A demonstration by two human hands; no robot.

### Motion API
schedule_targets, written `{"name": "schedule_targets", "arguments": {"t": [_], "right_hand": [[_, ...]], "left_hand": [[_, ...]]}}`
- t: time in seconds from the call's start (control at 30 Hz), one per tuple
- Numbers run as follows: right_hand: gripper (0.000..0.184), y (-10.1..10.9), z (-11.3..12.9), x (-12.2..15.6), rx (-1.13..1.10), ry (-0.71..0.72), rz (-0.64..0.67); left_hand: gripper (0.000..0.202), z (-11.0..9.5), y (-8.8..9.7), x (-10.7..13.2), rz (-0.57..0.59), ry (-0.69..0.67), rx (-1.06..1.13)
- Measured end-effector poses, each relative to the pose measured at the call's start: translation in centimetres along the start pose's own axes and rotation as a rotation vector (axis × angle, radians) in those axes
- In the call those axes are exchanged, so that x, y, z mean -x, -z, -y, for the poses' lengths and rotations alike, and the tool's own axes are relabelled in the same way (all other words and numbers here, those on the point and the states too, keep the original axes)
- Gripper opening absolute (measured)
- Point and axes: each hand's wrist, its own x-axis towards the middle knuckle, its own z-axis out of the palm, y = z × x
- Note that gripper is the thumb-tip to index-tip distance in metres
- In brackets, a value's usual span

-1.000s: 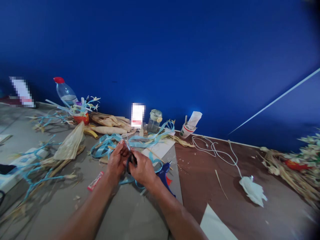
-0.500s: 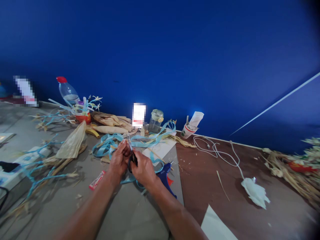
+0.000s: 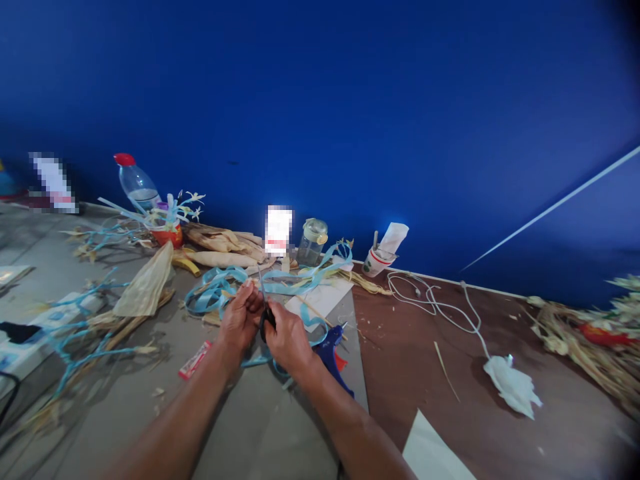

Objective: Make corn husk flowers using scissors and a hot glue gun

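In my right hand is a pair of scissors with black handles, its thin blades pointing up and away from me. Close beside it, my left hand is closed with the fingertips pinched near the blades. What those fingers pinch is too small to make out. Light-blue ribbon lies in loops just beyond both hands. A blue glue gun rests to the right of my right wrist, and a small red-and-white packet lies left of my left forearm.
Dried husks, a glass jar and a paper cup stand or lie along the blue wall. Blue-wrapped stems and a power strip are at left. A white cable crosses the brown tabletop at right.
The scissors blades have shifted slightly, now looking a little further apart. Both hands stay in nearly the same place, and the other things have not moved.
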Motion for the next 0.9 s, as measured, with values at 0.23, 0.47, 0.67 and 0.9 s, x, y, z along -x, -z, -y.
{"name": "schedule_targets", "arguments": {"t": [0.23, 0.47, 0.67, 0.9], "right_hand": [[0.042, 3.0, -0.3, -0.7, 0.192, -0.239, 0.11], [0.042, 4.5, 0.0, -0.2, 0.359, -0.202, 0.327], [0.031, 3.9, -0.3, -0.3, 0.323, -0.146, 0.146], [0.029, 3.5, -1.0, -1.1, -0.07, 0.074, -0.26]], "left_hand": [[0.028, 0.4, -0.8, 0.3, -0.047, -0.136, -0.219], [0.03, 1.2, -0.1, 0.0, -0.088, -0.234, -0.471], [0.027, 1.3, 0.4, -0.2, -0.091, -0.353, -0.765], [0.027, 1.6, 0.6, 0.2, -0.018, -0.338, -0.936]]}}
